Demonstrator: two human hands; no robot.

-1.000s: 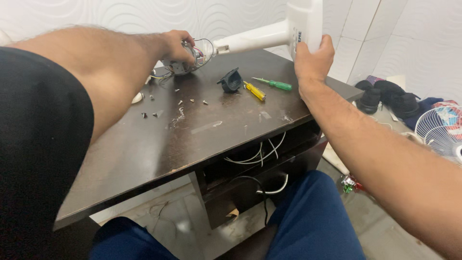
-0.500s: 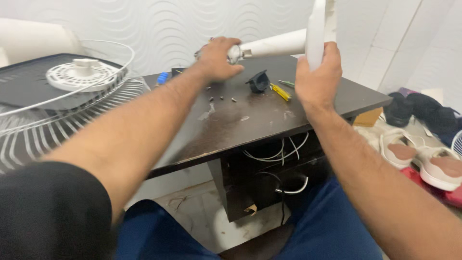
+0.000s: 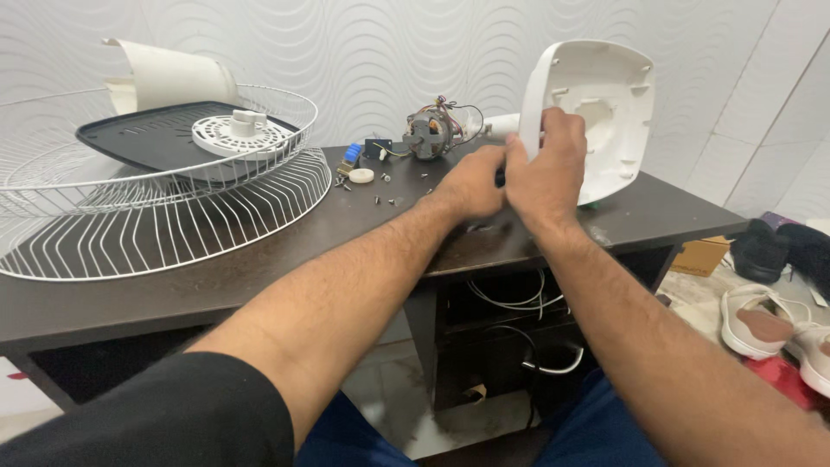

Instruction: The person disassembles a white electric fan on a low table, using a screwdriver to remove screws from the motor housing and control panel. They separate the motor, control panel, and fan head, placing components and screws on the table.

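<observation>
Fingers of both hands, left [image 3: 471,183] and right [image 3: 546,164], curled round smooth white plastic fan base [image 3: 605,112].

Your right hand [image 3: 546,164] grips the rim of the white fan base [image 3: 596,117], tilted on edge on the dark bench [image 3: 259,259]. Your left hand [image 3: 471,183] touches it. Behind: exposed motor [image 3: 430,134], scattered screws [image 3: 385,201], wire fan guards [image 3: 156,199].

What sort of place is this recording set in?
Most likely a room in a home used as a makeshift repair spot. A dark wooden desk holds a dismantled fan: white wire grilles and a bare motor. Shoes lie on the tiled floor, and both hands grip the white fan base.
</observation>
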